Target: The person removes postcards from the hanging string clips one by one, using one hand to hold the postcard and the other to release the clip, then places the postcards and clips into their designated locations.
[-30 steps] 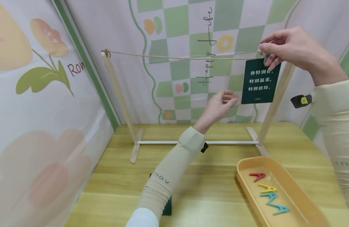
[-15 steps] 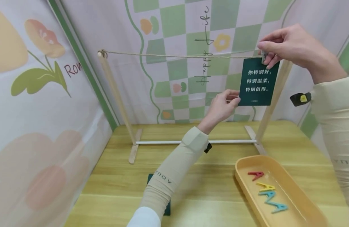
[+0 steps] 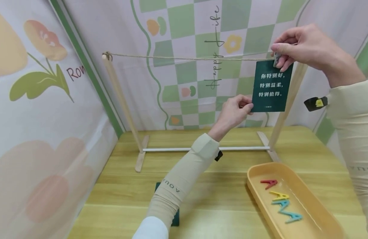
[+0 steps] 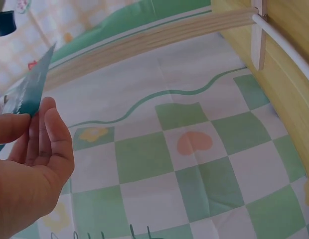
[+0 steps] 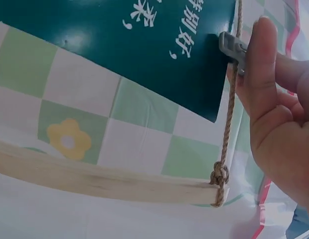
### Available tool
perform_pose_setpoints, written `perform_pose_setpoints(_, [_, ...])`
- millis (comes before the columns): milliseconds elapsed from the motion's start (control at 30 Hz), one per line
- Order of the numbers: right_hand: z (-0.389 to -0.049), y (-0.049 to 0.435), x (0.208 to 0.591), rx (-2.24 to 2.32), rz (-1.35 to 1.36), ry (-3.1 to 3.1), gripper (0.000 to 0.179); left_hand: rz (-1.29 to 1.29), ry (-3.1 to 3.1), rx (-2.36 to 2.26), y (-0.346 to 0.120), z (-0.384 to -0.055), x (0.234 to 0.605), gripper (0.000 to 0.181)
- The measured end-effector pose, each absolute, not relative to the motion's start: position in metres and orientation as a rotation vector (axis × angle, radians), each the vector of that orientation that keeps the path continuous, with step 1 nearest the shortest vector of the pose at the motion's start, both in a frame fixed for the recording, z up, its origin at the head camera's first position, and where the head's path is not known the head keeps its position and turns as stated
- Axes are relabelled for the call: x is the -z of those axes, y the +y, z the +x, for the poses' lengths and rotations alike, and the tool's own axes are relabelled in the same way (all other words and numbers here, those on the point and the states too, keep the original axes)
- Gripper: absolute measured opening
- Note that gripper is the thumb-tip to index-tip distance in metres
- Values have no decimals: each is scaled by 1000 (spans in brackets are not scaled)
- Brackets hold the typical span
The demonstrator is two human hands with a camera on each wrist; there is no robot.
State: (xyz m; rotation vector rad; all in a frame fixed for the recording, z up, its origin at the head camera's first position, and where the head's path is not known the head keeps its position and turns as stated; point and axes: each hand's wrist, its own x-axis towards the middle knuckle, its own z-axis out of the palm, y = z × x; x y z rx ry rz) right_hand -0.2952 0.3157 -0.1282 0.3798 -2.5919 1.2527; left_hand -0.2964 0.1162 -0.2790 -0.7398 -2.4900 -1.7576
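A dark green card (image 3: 270, 86) with white writing hangs upright at the right end of a thin rope (image 3: 184, 58). My right hand (image 3: 311, 49) pinches a grey clothespin (image 5: 233, 47) at the card's top edge. In the right wrist view its tip lies over the card's edge, beside the rope. My left hand (image 3: 235, 111) pinches the card's lower left corner between thumb and fingers. The left wrist view shows that card (image 4: 34, 87) nearly edge-on above the thumb.
The rope runs between two wooden posts (image 3: 122, 103) joined low down by a white rod (image 3: 166, 150). A yellow-orange tray (image 3: 254, 196) holds red, yellow and blue clothespins (image 3: 269, 183). Another dark green card (image 3: 175, 219) lies on the table, partly under my left forearm.
My left hand has moved slightly right and taken hold of the card's lower left corner. The right hand stays at the clothespin. The whole head view has shifted a little.
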Motion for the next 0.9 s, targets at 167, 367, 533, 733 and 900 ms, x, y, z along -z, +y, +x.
perform_pose_setpoints(167, [-293,311,130,-1230,538,-2447,13,-767,-2474,1754,116,-294,276,10])
perform_pose_setpoints(367, [-294,310,130,-1254,619,-2351,9,-777,-2491,1709,112,-294,276,8])
perform_pose_setpoints(533, [-295,310,129,-1224,641,-2313,5,-770,-2513,1634,108,-297,279,8])
perform_pose_setpoints(733, [-292,308,127,-1202,562,-2300,7,-782,-2525,1633,105,-300,281,8])
perform_pose_setpoints(900, [-289,307,126,-1167,498,-2287,10,-777,-2554,1653,102,-300,281,8])
